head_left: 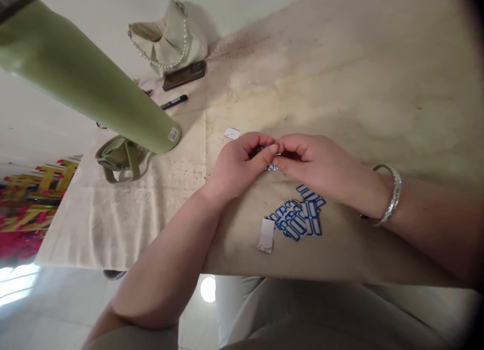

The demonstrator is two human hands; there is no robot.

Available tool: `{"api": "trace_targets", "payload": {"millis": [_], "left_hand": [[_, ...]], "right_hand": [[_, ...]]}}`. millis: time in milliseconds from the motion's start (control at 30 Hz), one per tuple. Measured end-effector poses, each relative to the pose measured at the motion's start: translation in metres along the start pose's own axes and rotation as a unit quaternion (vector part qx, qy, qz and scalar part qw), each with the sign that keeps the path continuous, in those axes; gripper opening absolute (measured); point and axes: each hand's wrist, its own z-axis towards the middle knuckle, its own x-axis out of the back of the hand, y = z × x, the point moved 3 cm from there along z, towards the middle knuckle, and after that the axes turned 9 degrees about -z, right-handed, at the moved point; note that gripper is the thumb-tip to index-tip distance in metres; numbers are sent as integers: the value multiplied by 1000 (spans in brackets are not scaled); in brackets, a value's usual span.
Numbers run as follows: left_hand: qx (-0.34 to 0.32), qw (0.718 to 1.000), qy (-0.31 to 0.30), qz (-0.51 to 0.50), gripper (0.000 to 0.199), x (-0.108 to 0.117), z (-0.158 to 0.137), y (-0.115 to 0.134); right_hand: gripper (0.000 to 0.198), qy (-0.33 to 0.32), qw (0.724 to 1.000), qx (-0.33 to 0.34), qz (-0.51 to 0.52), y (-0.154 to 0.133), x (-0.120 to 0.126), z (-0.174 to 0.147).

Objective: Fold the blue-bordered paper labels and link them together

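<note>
My left hand [242, 158] and my right hand [313, 161] meet above the cloth, thumbs and fingertips pinched together. What they pinch is mostly hidden by the fingers. Blue-and-white printed pieces [271, 167] show just under the thumbs; whether these are held or lie on the cloth, I cannot tell. Nearer to me lies a loose pile of flat white labels with blue outlines [293, 219]. A small white paper slip [266, 235] with writing on it touches the pile's left side. Another white slip [232, 133] lies just beyond my left hand. A silver bangle [395, 196] circles my right wrist.
A tall green bottle [94, 82] stands at the left, with a green strapped item [120, 158] beside its base. Behind are a black pen [174, 102], a dark phone [184, 76] and a cream handbag [170, 40] with a pearl strap. A beige cloth [340, 98] covers the table.
</note>
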Motion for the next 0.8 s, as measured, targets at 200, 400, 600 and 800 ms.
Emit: {"api": "trace_targets", "payload": {"millis": [200, 400, 600, 800], "left_hand": [[3, 999, 12, -37, 21, 0, 2, -5], [-1, 998, 20, -56, 20, -1, 2, -6], [1, 995, 28, -94, 18, -3, 2, -6], [25, 991, 54, -117, 14, -4, 2, -6]], "right_hand": [[15, 27, 998, -32, 39, 3, 2, 1], [16, 51, 995, -48, 77, 6, 4, 1], [12, 69, 988, -75, 114, 8, 3, 1], [15, 86, 981, -66, 161, 16, -3, 3]]}}
